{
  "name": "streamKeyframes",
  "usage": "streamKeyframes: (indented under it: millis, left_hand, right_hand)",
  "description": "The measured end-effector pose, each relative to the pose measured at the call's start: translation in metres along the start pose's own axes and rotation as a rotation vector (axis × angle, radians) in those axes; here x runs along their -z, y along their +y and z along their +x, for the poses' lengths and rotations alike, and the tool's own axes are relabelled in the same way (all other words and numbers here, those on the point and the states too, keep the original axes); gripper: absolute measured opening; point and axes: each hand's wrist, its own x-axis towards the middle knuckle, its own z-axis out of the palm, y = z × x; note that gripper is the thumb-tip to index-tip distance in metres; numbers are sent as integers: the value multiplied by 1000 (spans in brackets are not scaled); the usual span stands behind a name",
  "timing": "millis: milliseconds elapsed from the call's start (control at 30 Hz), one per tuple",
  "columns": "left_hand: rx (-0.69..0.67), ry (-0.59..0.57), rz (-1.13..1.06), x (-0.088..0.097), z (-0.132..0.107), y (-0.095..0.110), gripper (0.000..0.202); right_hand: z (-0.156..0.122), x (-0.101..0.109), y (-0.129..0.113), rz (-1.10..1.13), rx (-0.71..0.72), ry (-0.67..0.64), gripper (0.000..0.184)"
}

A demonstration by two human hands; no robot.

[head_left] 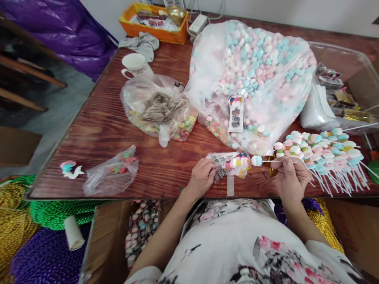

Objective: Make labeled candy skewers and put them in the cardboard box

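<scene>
My right hand (291, 179) is closed on the white stick of a marshmallow skewer (257, 161), held level above the table. The skewer's far end, with pink, white and yellow pieces, lies over or inside clear printed wrappers (220, 159); I cannot tell which. My left hand (203, 175) pinches at the wrappers' left edge with its fingers curled. Right of my right hand is a pile of finished marshmallow skewers (322, 150), their sticks pointing toward me. A large clear bag of pastel marshmallows (254, 71) stands behind my hands, with a printed sachet (236, 114) on it.
A smaller candy bag (160, 106) with a brown cloth bundle, a mug (137, 65) and an orange tray (154, 29) stand at back left. A small candy bag (114, 169) lies front left. A clear bin (343, 86) holds packets at right. Below is an open carton (106, 236).
</scene>
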Motion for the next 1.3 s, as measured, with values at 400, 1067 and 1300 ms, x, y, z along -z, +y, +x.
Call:
streamKeyframes:
  millis: [400, 1067, 1300]
  left_hand:
    - [-22, 49, -2, -1, -1, -1, 10]
    - [-76, -19, 107, 10, 15, 17, 36]
    - [135, -269, 22, 11, 31, 33, 3]
  right_hand:
    - [-5, 5, 0, -36, 53, 56, 12]
    - [-3, -20, -1, 341, -340, -337, 14]
    - [-12, -23, 5, 181, -59, -437, 10]
